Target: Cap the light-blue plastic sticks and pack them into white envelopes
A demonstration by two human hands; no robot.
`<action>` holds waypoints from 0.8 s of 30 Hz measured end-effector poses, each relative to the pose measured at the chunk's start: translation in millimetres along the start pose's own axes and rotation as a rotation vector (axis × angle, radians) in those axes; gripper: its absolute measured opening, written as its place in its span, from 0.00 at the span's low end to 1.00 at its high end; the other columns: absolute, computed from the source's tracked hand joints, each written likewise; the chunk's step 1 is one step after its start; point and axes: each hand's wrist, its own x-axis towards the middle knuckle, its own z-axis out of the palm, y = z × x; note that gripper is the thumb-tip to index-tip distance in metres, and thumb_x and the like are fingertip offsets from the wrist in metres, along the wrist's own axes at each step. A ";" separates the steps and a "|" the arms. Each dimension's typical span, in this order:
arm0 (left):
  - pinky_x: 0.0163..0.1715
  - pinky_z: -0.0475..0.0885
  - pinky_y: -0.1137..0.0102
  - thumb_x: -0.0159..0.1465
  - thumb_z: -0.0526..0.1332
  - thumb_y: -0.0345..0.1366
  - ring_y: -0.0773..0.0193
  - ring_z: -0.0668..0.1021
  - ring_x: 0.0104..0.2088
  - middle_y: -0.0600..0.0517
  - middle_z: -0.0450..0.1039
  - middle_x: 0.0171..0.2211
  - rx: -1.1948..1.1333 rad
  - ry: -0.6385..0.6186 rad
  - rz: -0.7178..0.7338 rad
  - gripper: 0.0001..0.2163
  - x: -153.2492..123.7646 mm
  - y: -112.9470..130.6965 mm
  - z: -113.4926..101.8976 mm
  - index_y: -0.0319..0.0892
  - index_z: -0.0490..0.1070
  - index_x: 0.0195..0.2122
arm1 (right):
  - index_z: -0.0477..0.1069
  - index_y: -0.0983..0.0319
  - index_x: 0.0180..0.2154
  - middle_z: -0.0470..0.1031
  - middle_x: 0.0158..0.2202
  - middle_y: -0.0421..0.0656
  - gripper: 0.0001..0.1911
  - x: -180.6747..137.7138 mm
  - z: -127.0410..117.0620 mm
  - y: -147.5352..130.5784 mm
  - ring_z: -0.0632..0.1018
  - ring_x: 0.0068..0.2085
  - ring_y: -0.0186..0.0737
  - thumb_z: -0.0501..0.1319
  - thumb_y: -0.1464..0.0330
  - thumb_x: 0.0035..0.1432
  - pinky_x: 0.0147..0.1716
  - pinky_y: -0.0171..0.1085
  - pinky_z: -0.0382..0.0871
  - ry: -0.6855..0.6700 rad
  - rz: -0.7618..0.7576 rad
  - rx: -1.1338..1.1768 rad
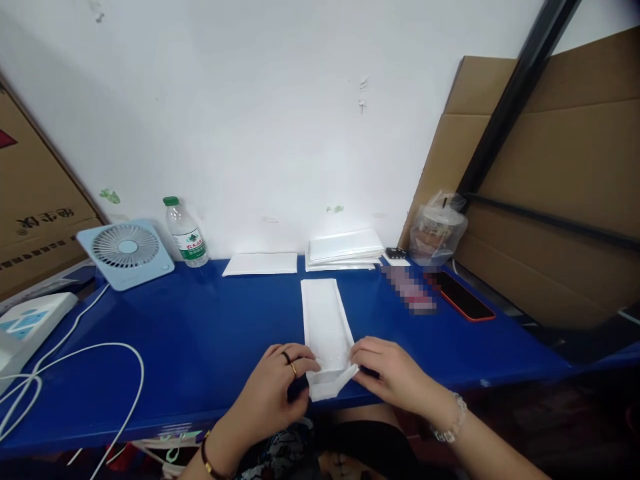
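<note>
A long white padded envelope (327, 320) lies on the blue table, its near end toward me with the flap (331, 385) raised and creased. My left hand (283, 383), with rings on one finger, has its fingertips on the left edge beside the flap and its thumb lower down. My right hand (387, 370) pinches the right edge, where the flap's corner sticks out between thumb and fingers. What is inside the envelope, if anything, is hidden.
Against the wall rest a stack of white envelopes (345, 248) and a single white one (260, 263). A water bottle (186, 233), blue fan (125, 253), power strip (30, 330) and loose white cable (140, 373) are leftward. A phone (465, 295) and bagged cup (437, 230) stand right.
</note>
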 end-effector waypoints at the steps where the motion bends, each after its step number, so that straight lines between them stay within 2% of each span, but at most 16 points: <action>1: 0.49 0.64 0.62 0.51 0.62 0.31 0.57 0.71 0.49 0.49 0.70 0.49 -0.004 -0.008 -0.018 0.20 -3.2 2.3 1.5 0.48 0.69 0.46 | 0.71 0.61 0.35 0.74 0.35 0.44 0.05 -1.4 1.7 -1.3 0.74 0.38 0.38 0.58 0.68 0.59 0.38 0.36 0.67 0.008 0.037 0.028; 4: 0.48 0.64 0.61 0.53 0.64 0.39 0.55 0.70 0.50 0.48 0.70 0.48 0.001 -0.016 -0.098 0.14 -3.8 8.6 5.4 0.47 0.70 0.41 | 0.70 0.61 0.31 0.73 0.32 0.43 0.06 -2.7 7.6 -3.3 0.73 0.36 0.38 0.58 0.67 0.59 0.36 0.35 0.67 0.085 0.188 0.084; 6: 0.45 0.65 0.62 0.60 0.57 0.39 0.57 0.72 0.47 0.49 0.72 0.44 0.019 0.005 -0.196 0.07 0.6 11.6 10.4 0.46 0.70 0.38 | 0.69 0.61 0.29 0.72 0.29 0.41 0.06 -3.7 15.3 -2.9 0.73 0.33 0.37 0.58 0.69 0.59 0.33 0.35 0.67 0.181 0.304 0.066; 7: 0.43 0.65 0.63 0.63 0.54 0.38 0.58 0.72 0.45 0.49 0.72 0.42 0.027 0.021 -0.256 0.07 3.5 12.7 13.5 0.45 0.70 0.37 | 0.69 0.61 0.31 0.71 0.30 0.41 0.04 -4.5 19.7 -2.7 0.73 0.33 0.37 0.57 0.70 0.58 0.32 0.35 0.67 0.231 0.337 0.041; 10: 0.39 0.65 0.64 0.63 0.53 0.38 0.58 0.74 0.40 0.49 0.72 0.38 0.045 0.087 -0.411 0.09 12.6 14.6 21.8 0.44 0.69 0.40 | 0.70 0.60 0.38 0.72 0.39 0.45 0.07 -6.8 29.7 -5.2 0.72 0.40 0.40 0.55 0.72 0.59 0.39 0.38 0.67 0.328 0.259 -0.071; 13: 0.38 0.64 0.65 0.61 0.55 0.36 0.58 0.74 0.39 0.50 0.72 0.37 0.052 0.121 -0.482 0.13 19.7 14.5 25.4 0.45 0.66 0.48 | 0.71 0.58 0.41 0.72 0.43 0.46 0.08 -4.1 32.6 -12.5 0.71 0.45 0.43 0.56 0.70 0.60 0.42 0.41 0.64 0.272 0.095 -0.201; 16: 0.38 0.64 0.65 0.61 0.54 0.34 0.58 0.74 0.39 0.51 0.73 0.36 0.037 0.123 -0.505 0.15 22.6 13.1 26.0 0.45 0.65 0.49 | 0.71 0.59 0.39 0.74 0.35 0.43 0.06 6.7 35.5 -18.4 0.73 0.38 0.41 0.59 0.68 0.58 0.38 0.39 0.64 0.188 0.010 -0.334; 18: 0.39 0.65 0.64 0.61 0.53 0.34 0.58 0.74 0.38 0.50 0.73 0.36 0.011 0.135 -0.520 0.16 21.2 11.4 27.0 0.45 0.65 0.50 | 0.70 0.60 0.33 0.74 0.29 0.42 0.01 16.6 40.3 -19.3 0.73 0.33 0.39 0.60 0.71 0.56 0.33 0.38 0.63 0.140 -0.008 -0.458; 20: 0.40 0.66 0.63 0.61 0.52 0.34 0.58 0.75 0.38 0.49 0.72 0.37 -0.046 0.156 -0.523 0.19 17.4 8.9 29.0 0.44 0.61 0.54 | 0.69 0.62 0.29 0.73 0.26 0.42 0.04 26.3 44.9 -18.4 0.74 0.28 0.39 0.61 0.76 0.53 0.28 0.37 0.61 0.068 -0.024 -0.580; 22: 0.44 0.67 0.62 0.62 0.52 0.36 0.57 0.74 0.43 0.46 0.71 0.43 -0.137 0.213 -0.499 0.23 12.0 4.7 31.2 0.43 0.56 0.59 | 0.69 0.63 0.29 0.74 0.26 0.42 0.07 34.7 44.0 -17.5 0.74 0.26 0.39 0.60 0.80 0.50 0.24 0.36 0.59 0.005 -0.053 -0.641; 24: 0.49 0.66 0.61 0.62 0.53 0.38 0.55 0.69 0.53 0.43 0.64 0.53 -0.254 0.325 -0.470 0.27 6.8 -1.9 32.6 0.44 0.49 0.62 | 0.69 0.62 0.29 0.74 0.26 0.42 0.08 41.9 33.3 -18.6 0.73 0.24 0.37 0.58 0.80 0.51 0.22 0.35 0.57 -0.021 -0.061 -0.603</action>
